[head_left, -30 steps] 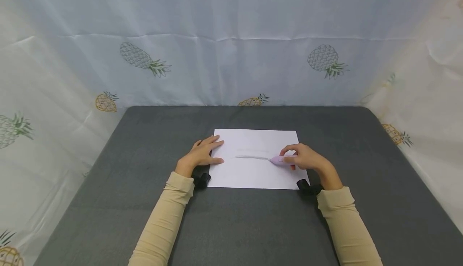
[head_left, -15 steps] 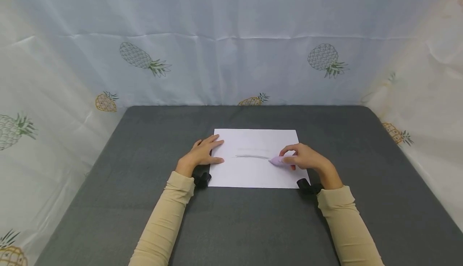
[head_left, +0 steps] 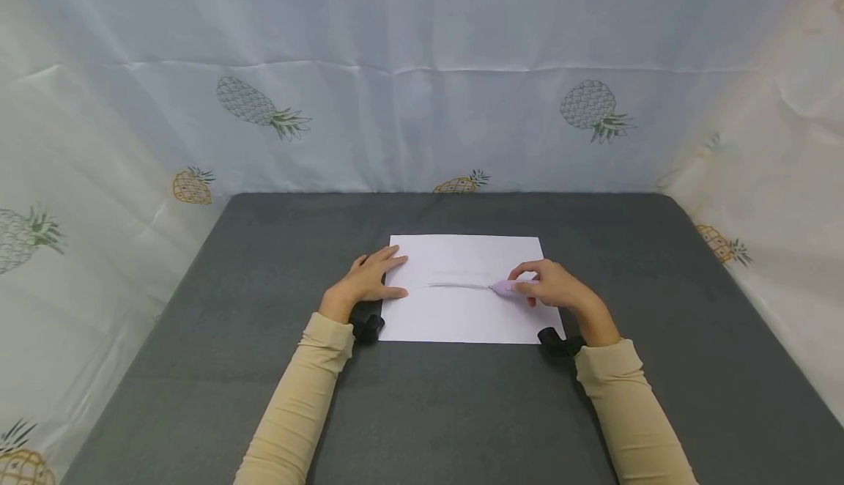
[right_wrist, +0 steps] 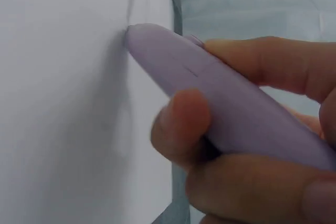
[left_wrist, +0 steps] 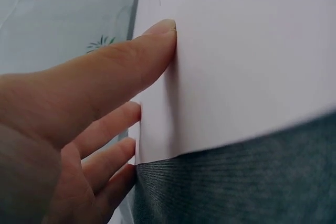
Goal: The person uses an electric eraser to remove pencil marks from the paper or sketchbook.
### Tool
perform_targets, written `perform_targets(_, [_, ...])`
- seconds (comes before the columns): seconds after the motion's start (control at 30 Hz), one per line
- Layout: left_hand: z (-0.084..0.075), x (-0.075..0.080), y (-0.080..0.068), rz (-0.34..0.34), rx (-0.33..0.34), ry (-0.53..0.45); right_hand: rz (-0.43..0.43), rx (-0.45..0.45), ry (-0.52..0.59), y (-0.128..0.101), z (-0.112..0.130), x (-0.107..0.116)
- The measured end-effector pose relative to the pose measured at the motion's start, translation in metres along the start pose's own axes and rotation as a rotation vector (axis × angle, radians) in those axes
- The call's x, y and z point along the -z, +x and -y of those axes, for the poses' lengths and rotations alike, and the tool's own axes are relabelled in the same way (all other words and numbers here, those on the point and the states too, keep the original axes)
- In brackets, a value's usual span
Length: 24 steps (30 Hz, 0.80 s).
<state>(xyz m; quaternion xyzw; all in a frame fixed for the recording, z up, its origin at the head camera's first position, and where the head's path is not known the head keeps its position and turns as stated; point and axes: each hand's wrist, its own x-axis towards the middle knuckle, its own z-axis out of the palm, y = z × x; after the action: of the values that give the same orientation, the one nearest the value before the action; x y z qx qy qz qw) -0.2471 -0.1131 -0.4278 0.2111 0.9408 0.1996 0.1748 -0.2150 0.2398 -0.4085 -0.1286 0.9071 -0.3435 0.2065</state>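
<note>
Left hand (head_left: 365, 278): spread, resting at edge of paper (head_left: 461, 321)
Right hand (head_left: 556, 285): pinching purple tool (right_wrist: 231, 103)
Line (head_left: 459, 286): tool tip toward left hand

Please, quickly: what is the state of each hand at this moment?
Left hand: open, resting at the left edge of the white paper.
Right hand: closed, holding the light purple tool.

I could pass over the white rectangular paper (head_left: 455, 318), between the obstructing bare left hand (head_left: 364, 280) and lilac tapered tool (right_wrist: 231, 103).
</note>
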Motion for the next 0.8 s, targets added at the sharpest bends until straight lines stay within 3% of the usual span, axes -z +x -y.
perform_targets(0.8, [0.0029,-0.0026,0.001,-0.004,0.012,-0.002,-0.008,0.0,-0.018,0.0005,0.0029,-0.0031])
